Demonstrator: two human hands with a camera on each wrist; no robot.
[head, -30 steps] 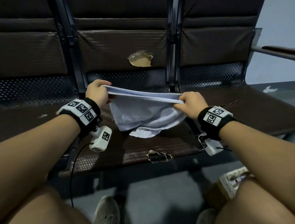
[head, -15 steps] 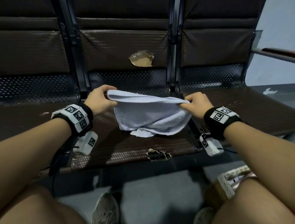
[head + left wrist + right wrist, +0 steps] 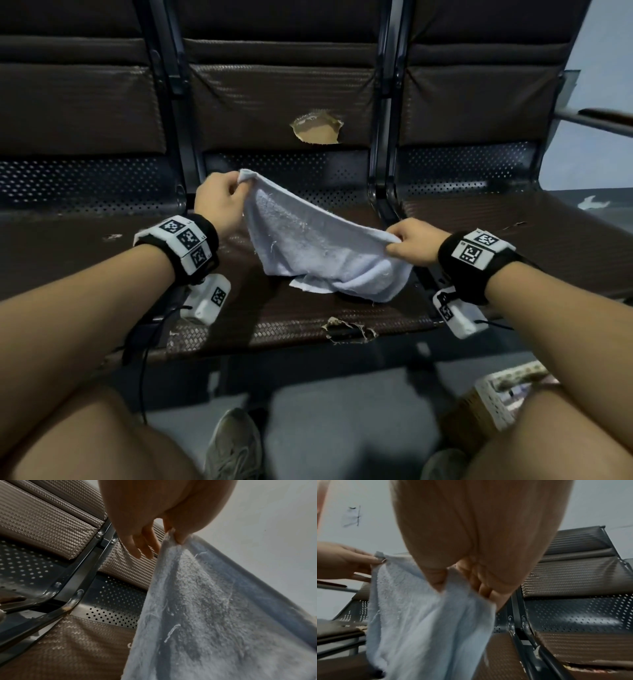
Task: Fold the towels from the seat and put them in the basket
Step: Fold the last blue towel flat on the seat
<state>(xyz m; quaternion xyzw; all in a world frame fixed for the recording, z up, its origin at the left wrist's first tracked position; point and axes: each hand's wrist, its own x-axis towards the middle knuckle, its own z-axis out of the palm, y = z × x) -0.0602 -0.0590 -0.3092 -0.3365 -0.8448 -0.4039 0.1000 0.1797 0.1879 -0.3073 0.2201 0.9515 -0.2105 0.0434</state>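
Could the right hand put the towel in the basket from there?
Probably yes. The basket sits on the floor just below the right forearm, beside the knee, with nothing between. But the right hand and left hand both pinch the towel, which isn't folded yet.

A row of dark brown seats (image 3: 298, 308) is standing against a pale wall (image 3: 603, 51), showing torn padding on one backrest (image 3: 317, 130). Grey floor (image 3: 325, 421) is lying below in dim light.
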